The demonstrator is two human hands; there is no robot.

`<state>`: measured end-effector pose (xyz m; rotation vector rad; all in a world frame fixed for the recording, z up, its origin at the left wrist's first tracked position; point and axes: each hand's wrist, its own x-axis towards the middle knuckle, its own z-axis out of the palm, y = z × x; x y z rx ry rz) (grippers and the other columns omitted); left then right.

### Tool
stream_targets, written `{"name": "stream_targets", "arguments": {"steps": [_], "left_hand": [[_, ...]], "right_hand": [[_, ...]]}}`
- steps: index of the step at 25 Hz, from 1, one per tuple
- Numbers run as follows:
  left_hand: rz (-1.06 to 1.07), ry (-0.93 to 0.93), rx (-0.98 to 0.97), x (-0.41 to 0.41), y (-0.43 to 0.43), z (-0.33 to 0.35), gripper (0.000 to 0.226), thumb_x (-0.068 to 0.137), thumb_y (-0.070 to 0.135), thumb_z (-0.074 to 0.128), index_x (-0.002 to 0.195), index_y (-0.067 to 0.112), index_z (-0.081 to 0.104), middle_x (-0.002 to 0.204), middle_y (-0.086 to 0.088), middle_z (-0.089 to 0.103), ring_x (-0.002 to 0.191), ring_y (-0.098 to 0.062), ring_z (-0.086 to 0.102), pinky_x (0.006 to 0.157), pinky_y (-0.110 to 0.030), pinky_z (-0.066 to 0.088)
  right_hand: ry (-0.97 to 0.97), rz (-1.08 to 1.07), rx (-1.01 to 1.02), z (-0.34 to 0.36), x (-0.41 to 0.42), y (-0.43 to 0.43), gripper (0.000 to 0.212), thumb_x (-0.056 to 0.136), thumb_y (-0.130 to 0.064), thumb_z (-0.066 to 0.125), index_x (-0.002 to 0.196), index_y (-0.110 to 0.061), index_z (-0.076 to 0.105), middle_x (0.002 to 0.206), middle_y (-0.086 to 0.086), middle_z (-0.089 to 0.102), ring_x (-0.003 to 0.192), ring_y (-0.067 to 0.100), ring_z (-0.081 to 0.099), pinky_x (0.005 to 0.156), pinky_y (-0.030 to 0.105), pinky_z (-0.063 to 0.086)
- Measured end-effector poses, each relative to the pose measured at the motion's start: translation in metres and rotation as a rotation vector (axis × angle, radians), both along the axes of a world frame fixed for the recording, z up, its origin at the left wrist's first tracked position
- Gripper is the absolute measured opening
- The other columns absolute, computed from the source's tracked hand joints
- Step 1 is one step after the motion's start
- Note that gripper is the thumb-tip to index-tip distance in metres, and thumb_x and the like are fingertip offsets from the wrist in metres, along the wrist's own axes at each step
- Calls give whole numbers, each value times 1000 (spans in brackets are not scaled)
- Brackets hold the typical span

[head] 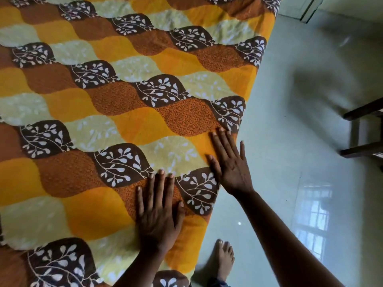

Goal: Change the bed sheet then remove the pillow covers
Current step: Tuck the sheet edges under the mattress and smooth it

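Observation:
A bed sheet [116, 104] with wavy orange, brown, yellow and pale green patches and white leaf prints lies spread flat over the bed, filling the left and middle of the view. My left hand [159, 212] lies flat on it near the bed's right edge, fingers straight. My right hand [230, 162] presses flat on the sheet right at that edge, fingers straight and spread, with the little finger past the edge. No pillow is in view.
A glossy pale tiled floor [310, 141] runs along the bed's right side. My bare foot [222, 259] stands on it beside the bed. Dark wooden furniture rails [362, 131] stick in at the right edge. A door frame [308, 9] shows at the top right.

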<state>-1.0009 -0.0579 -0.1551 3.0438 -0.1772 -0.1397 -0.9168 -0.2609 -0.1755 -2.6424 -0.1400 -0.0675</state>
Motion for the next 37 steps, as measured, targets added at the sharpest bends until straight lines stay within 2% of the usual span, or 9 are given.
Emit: {"name": "stream_targets", "arguments": {"steps": [3, 5, 7, 9, 14, 22, 29, 33, 37], "left_hand": [[3, 1, -30, 1, 1, 7, 62, 90, 45, 25, 144, 17, 32, 153, -6, 26, 141, -25, 22, 112, -52, 18], [-51, -13, -85, 5, -5, 17, 59, 91, 43, 25, 144, 18, 34, 153, -4, 27, 142, -25, 22, 112, -52, 16], [-218, -27, -118, 9, -17, 21, 56, 94, 44, 24, 144, 21, 32, 153, -1, 26, 142, -23, 21, 113, -51, 14], [-397, -32, -96, 10, -31, 19, 56, 93, 44, 29, 145, 23, 31, 154, 0, 23, 143, -22, 20, 112, -52, 18], [-455, -37, -2, 9, -38, 7, 58, 92, 40, 33, 146, 21, 29, 155, -1, 21, 143, -24, 18, 113, -53, 18], [-465, -56, -2, 6, -38, 8, 55, 95, 40, 23, 145, 19, 32, 153, -4, 26, 142, -27, 22, 111, -55, 22], [-475, -53, 69, 8, -39, 3, 60, 87, 39, 36, 144, 19, 32, 154, -5, 25, 142, -28, 22, 110, -56, 22], [-466, -53, 66, 8, -39, 3, 59, 89, 41, 33, 144, 20, 32, 154, -4, 25, 142, -27, 21, 112, -55, 19], [-459, -50, 42, 9, -38, 3, 55, 94, 41, 22, 145, 21, 31, 154, -3, 24, 142, -26, 22, 113, -53, 19]], "right_hand": [[47, -392, 652, 8, -7, 12, 52, 98, -40, 39, 146, -25, 27, 153, -8, 24, 142, 12, 24, 116, 34, 21], [165, -816, 1193, 20, -1, 8, 43, 95, -30, 52, 137, -23, 44, 133, 0, 52, 118, 15, 53, 98, 35, 45], [344, -909, 1475, 21, 10, -3, 30, 93, -22, 56, 120, -11, 57, 102, 5, 64, 89, 15, 59, 74, 24, 49], [416, -898, 1436, 18, 17, -14, 17, 93, -15, 55, 102, -3, 62, 81, 6, 62, 73, 13, 54, 66, 22, 42], [491, -853, 1330, 9, 28, -33, 17, 94, -23, 53, 84, -13, 62, 83, 1, 59, 81, 10, 53, 78, 28, 41], [423, -927, 1628, 15, 30, -37, 24, 90, -31, 59, 109, -17, 62, 98, -5, 64, 95, 9, 56, 84, 30, 41], [505, -872, 1522, 28, 80, -56, 14, 89, -17, 62, 75, -15, 62, 76, 1, 62, 73, 9, 56, 67, 22, 38], [497, -987, 1593, 27, 87, -57, 9, 87, -17, 65, 79, -15, 64, 82, 1, 63, 82, 11, 57, 78, 27, 42], [489, -940, 1491, 31, 72, -57, 11, 89, -22, 62, 83, -14, 64, 82, 1, 63, 82, 12, 59, 71, 25, 46]]}}
